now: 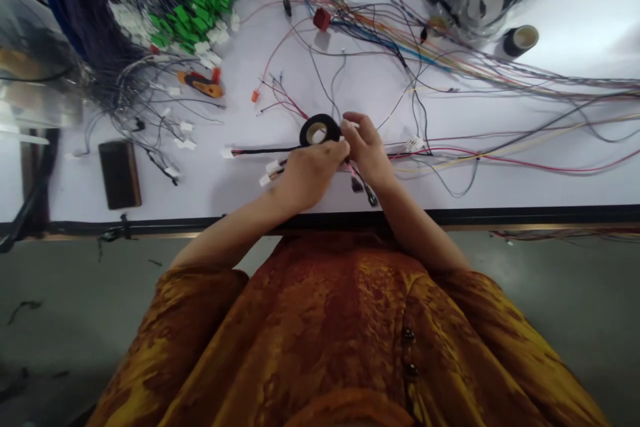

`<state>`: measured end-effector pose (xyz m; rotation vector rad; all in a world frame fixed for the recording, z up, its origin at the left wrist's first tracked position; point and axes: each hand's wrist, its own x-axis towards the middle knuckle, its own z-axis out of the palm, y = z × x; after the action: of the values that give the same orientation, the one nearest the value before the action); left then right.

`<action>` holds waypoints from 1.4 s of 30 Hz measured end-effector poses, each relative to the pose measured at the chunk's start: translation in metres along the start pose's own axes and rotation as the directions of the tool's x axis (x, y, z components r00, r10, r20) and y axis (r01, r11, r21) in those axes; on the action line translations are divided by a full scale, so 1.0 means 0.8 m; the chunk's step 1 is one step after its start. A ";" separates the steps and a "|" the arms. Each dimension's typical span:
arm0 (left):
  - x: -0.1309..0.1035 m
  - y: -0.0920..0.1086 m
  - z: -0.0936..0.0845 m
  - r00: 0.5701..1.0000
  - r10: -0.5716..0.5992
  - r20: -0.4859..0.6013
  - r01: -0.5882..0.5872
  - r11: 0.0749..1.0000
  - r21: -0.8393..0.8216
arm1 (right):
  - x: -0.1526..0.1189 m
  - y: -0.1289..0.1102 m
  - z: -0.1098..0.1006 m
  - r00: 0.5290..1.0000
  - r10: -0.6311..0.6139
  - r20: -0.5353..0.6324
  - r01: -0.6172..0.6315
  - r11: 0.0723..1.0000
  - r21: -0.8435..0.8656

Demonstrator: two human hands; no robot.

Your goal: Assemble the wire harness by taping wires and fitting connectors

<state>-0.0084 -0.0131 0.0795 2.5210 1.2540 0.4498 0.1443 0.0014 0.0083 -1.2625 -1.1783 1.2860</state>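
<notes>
My left hand [313, 175] is closed around a wire harness [265, 151], its black-covered branch with a white end connector running out to the left. White connectors [271, 171] stick out below that hand. Close above the fingers is a roll of black tape [305, 135], its right edge touching the fingertips of my right hand [369, 155]. The right fingers are pinched at the tape where it meets the wires; the exact contact is partly hidden. Short branches with dark ends [371, 196] hang out beneath my hands. Long red, yellow and black wires [505, 157] lead off to the right.
Bundled dark wires with green connectors [200, 7] lie at the upper left, near an orange cutter [201, 85] and a dark rectangular object [120, 175]. Loose multicoloured wires [390, 30], a red connector [321, 19] and another tape roll [520, 41] lie farther back. The table's dark edge [525, 216] is in front.
</notes>
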 end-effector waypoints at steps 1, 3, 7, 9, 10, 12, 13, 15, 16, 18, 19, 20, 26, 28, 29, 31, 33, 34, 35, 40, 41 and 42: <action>-0.007 0.003 0.001 0.998 0.060 0.029 -0.061 0.997 0.039 | 0.012 0.003 -0.001 0.999 0.030 0.034 -0.030 1.000 -0.010; -0.017 -0.003 0.009 0.992 0.121 0.026 -0.121 0.993 -0.011 | 0.026 0.011 -0.006 0.995 0.081 0.056 -0.078 0.995 -0.059; -0.025 -0.049 0.036 0.962 -0.200 -0.188 0.086 0.870 -0.486 | 0.015 0.027 -0.025 0.999 0.026 -0.037 -0.032 0.987 -0.159; -0.022 -0.071 0.050 0.892 -0.414 -0.183 0.162 0.669 -0.725 | 0.000 0.032 -0.033 0.992 -0.071 -0.104 0.043 0.967 -0.251; -0.019 -0.080 0.056 0.875 -0.461 -0.147 0.175 0.585 -0.792 | -0.006 0.033 -0.036 0.985 -0.110 -0.131 0.067 0.952 -0.298; -0.011 -0.089 0.063 0.895 -0.443 -0.060 0.196 0.510 -0.837 | -0.015 0.034 -0.039 0.975 -0.146 -0.167 0.076 0.928 -0.366; -0.007 -0.090 0.065 0.915 -0.404 -0.021 0.207 0.511 -0.834 | -0.017 0.035 -0.039 0.973 -0.145 -0.178 0.068 0.922 -0.382; 0.002 -0.088 0.066 0.943 -0.330 0.039 0.226 0.551 -0.803 | -0.017 0.035 -0.039 0.972 -0.127 -0.199 0.039 0.919 -0.393; 0.005 -0.086 0.066 0.948 -0.312 0.057 0.236 0.573 -0.785 | -0.015 0.035 -0.039 0.970 -0.114 -0.213 0.020 0.918 -0.397; 0.010 -0.082 0.069 0.940 -0.334 0.070 0.266 0.588 -0.764 | -0.013 0.035 -0.041 0.967 -0.094 -0.237 -0.012 0.912 -0.410; 0.011 -0.080 0.072 0.929 -0.365 0.066 0.283 0.582 -0.763 | -0.013 0.034 -0.043 0.966 -0.092 -0.241 -0.017 0.908 -0.418; 0.011 -0.079 0.075 0.915 -0.399 0.058 0.298 0.572 -0.764 | -0.014 0.032 -0.045 0.967 -0.094 -0.237 -0.016 0.906 -0.424; 0.012 -0.076 0.085 0.860 -0.505 0.071 0.372 0.528 -0.763 | -0.041 0.011 -0.047 0.979 -0.186 -0.079 0.134 0.892 -0.431; 0.015 -0.074 0.077 0.872 -0.481 0.089 0.382 0.556 -0.738 | -0.055 0.006 -0.041 0.969 -0.248 0.008 0.226 0.869 -0.440; 0.017 -0.072 0.071 0.884 -0.459 0.091 0.379 0.588 -0.715 | -0.063 0.005 -0.036 0.964 -0.262 0.039 0.252 0.862 -0.439; 0.024 -0.067 0.056 0.911 -0.405 0.072 0.354 0.684 -0.638 | -0.080 0.006 -0.024 0.969 -0.241 0.053 0.240 0.877 -0.415; 0.033 -0.060 0.041 0.942 -0.333 0.046 0.309 0.803 -0.509 | -0.096 0.011 -0.007 0.986 -0.160 0.038 0.163 0.929 -0.332; 0.039 -0.055 0.034 0.956 -0.291 0.046 0.281 0.858 -0.429 | -0.103 0.014 0.003 0.994 -0.103 0.047 0.111 0.959 -0.262; 0.045 -0.049 0.028 0.967 -0.247 0.060 0.252 0.904 -0.345 | -0.108 0.018 0.012 0.996 -0.043 0.074 0.055 0.983 -0.177; 0.059 -0.014 0.018 0.966 -0.149 0.210 0.154 0.988 -0.005 | -0.108 0.032 0.034 0.974 0.043 0.224 -0.075 0.988 0.135; 0.055 -0.008 0.020 0.965 -0.148 0.218 0.141 0.989 0.050 | -0.102 0.032 0.030 0.980 0.035 0.197 -0.062 0.989 0.135; 0.047 -0.003 0.023 0.967 -0.142 0.212 0.125 0.988 0.092 | -0.095 0.031 0.023 0.989 0.031 0.145 -0.049 0.992 0.118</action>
<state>0.0188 0.0165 0.0674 2.4475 1.3675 0.0917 0.1271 -0.0770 -0.0099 -1.1259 -1.1611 1.4756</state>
